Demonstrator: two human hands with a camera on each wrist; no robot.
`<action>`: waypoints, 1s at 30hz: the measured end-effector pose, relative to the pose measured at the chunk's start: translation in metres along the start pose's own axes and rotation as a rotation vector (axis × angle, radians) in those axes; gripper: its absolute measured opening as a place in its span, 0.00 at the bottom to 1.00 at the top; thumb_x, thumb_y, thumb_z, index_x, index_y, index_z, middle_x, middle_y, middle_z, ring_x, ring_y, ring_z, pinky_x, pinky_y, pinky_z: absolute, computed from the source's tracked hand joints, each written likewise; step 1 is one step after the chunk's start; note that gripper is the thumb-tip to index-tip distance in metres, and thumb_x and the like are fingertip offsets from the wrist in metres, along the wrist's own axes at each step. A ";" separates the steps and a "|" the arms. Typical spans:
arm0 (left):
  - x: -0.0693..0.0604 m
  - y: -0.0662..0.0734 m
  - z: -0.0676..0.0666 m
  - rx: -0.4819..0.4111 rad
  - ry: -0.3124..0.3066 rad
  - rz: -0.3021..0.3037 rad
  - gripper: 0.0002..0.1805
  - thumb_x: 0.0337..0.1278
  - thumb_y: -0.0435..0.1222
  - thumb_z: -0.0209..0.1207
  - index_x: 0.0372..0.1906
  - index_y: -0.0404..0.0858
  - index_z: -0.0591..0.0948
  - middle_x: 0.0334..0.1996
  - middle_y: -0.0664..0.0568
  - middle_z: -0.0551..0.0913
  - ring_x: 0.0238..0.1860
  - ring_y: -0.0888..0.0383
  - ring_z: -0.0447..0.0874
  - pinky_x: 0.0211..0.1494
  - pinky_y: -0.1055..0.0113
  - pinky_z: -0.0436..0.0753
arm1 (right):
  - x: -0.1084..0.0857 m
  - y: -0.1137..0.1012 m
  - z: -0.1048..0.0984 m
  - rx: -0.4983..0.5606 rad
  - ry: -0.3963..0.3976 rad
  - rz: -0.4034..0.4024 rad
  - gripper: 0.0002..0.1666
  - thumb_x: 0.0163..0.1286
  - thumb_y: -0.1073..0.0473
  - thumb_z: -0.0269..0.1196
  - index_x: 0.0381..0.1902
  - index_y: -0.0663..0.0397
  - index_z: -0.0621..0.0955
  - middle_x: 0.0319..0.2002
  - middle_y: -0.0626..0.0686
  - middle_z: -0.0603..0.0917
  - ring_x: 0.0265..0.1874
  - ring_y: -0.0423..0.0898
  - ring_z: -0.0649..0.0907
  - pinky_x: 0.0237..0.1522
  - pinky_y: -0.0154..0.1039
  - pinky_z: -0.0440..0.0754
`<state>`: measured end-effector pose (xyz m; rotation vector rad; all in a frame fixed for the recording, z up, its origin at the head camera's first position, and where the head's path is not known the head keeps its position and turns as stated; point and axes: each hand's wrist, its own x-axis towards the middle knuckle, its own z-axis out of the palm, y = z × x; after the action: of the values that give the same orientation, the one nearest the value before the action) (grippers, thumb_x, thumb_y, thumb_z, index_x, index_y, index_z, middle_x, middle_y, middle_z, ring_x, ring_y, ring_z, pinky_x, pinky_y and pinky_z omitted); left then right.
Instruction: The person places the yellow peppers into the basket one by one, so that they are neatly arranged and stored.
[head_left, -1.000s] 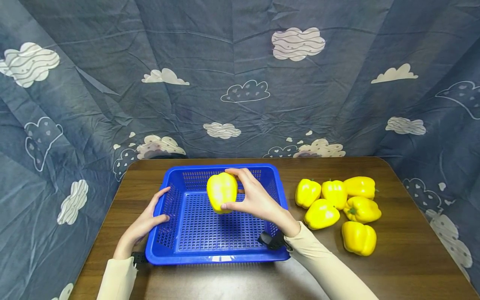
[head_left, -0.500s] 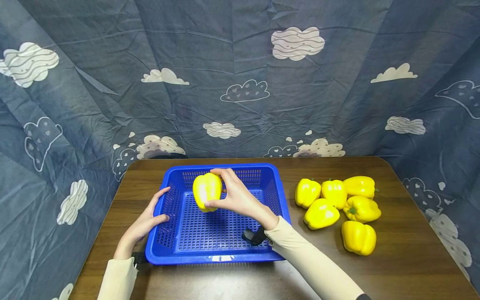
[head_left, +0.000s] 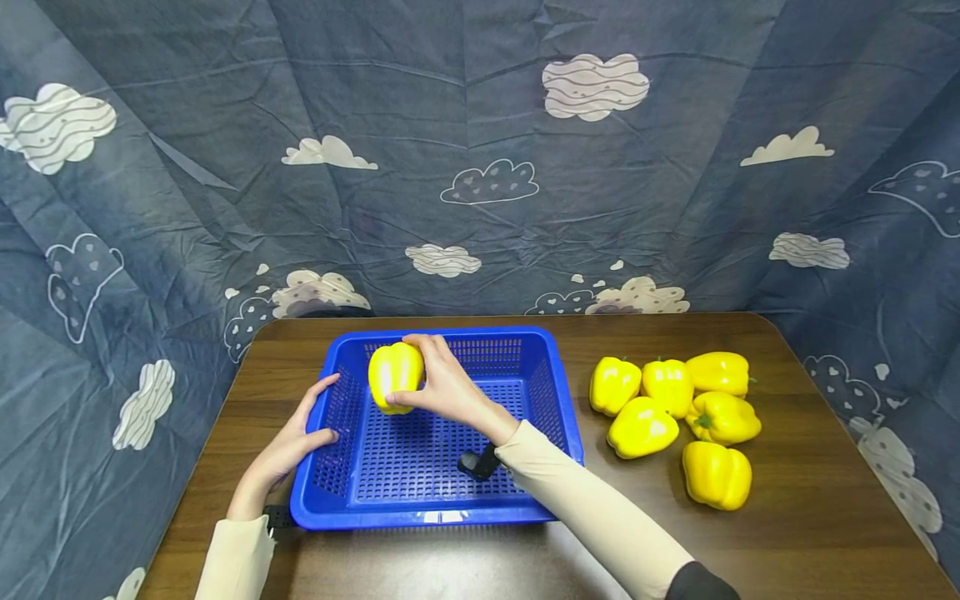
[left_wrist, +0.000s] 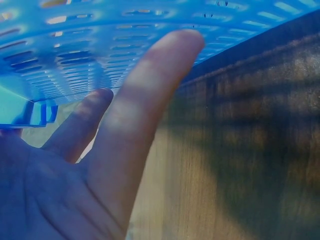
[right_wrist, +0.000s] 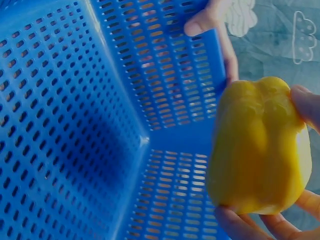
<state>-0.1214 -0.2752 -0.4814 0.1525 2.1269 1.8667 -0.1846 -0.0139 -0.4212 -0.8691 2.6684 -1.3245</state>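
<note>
A yellow bell pepper (head_left: 395, 375) is gripped between the thumb and fingers of my right hand (head_left: 446, 387), above the left back part of a blue plastic basket (head_left: 442, 515). Seen from the right wrist, the bell pepper (right_wrist: 260, 150) is held off the perforated walls, with fingertips at its top and bottom. My left hand (head_left: 288, 446) holds the basket's left rim, its thumb over the edge. In the left wrist view, fingers (left_wrist: 145, 95) of this hand lie along the outside of the slotted wall. No other pepper shows inside the basket.
Several more yellow bell peppers (head_left: 642, 427) lie grouped on the wooden table (head_left: 817, 517) to the right of the basket. A dark blue cloth (head_left: 480, 108) with white clouds hangs behind the table. A black strap device (head_left: 480, 462) sits at my right wrist.
My right hand has carried the bell pepper leftward over the basket, toward its left back corner. My left hand, the basket and the peppers on the table stay put.
</note>
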 end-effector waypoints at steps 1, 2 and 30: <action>0.000 0.000 0.000 0.001 0.000 0.000 0.46 0.52 0.24 0.50 0.75 0.49 0.46 0.69 0.29 0.45 0.62 0.26 0.56 0.48 0.42 0.78 | 0.001 0.000 0.002 0.003 0.001 0.007 0.47 0.49 0.50 0.75 0.63 0.59 0.67 0.51 0.60 0.71 0.45 0.50 0.75 0.46 0.39 0.76; 0.000 0.000 0.000 0.001 0.000 0.002 0.46 0.52 0.24 0.50 0.75 0.49 0.46 0.69 0.29 0.45 0.62 0.26 0.56 0.48 0.42 0.78 | 0.002 0.001 0.004 0.004 0.001 0.012 0.47 0.49 0.50 0.75 0.63 0.58 0.67 0.50 0.60 0.71 0.45 0.50 0.75 0.46 0.39 0.76; -0.001 0.000 0.000 -0.028 -0.018 0.001 0.45 0.55 0.24 0.49 0.75 0.50 0.45 0.70 0.30 0.45 0.62 0.25 0.58 0.47 0.42 0.78 | 0.021 0.028 0.063 -0.010 -0.003 0.109 0.47 0.49 0.46 0.75 0.63 0.55 0.67 0.49 0.57 0.70 0.42 0.47 0.75 0.46 0.35 0.76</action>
<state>-0.1200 -0.2755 -0.4815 0.1631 2.0884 1.8872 -0.1982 -0.0561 -0.4777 -0.7145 2.6790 -1.2863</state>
